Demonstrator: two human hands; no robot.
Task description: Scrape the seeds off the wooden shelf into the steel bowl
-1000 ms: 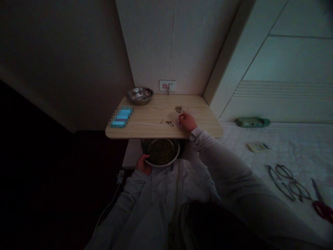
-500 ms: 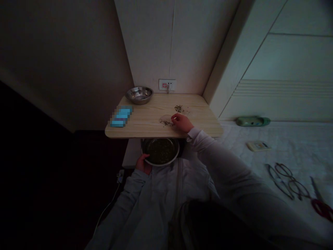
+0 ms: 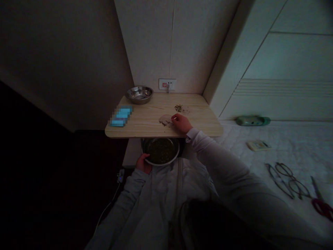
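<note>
My left hand (image 3: 144, 164) grips the near left rim of a metal bowl (image 3: 169, 160), thumb over the edge. Dark greenish-brown bits fill the bowl, which sits at my lap, partly under the front edge of a small wooden table (image 3: 145, 129). Over the tabletop my right hand (image 3: 182, 123) is closed, thumb and fingertips pinched together; anything between them is too small to make out. Beside those fingertips lies a thin pale round patch (image 3: 163, 118) with dark bits scattered on and around it. Farther back is a small pile of dark bits (image 3: 178, 108).
An empty steel bowl (image 3: 139, 95) stands at the table's back left, near a blurred-out blue phone-like item (image 3: 121, 116). On the white bed to the right lie a green case (image 3: 252, 121), a small pale device (image 3: 258, 145), glasses (image 3: 292, 180) and red-handled scissors (image 3: 322, 207).
Dark bits near my right fingertips have shifted slightly and the pale round patch shows more clearly. Both hands stay in nearly the same places.
</note>
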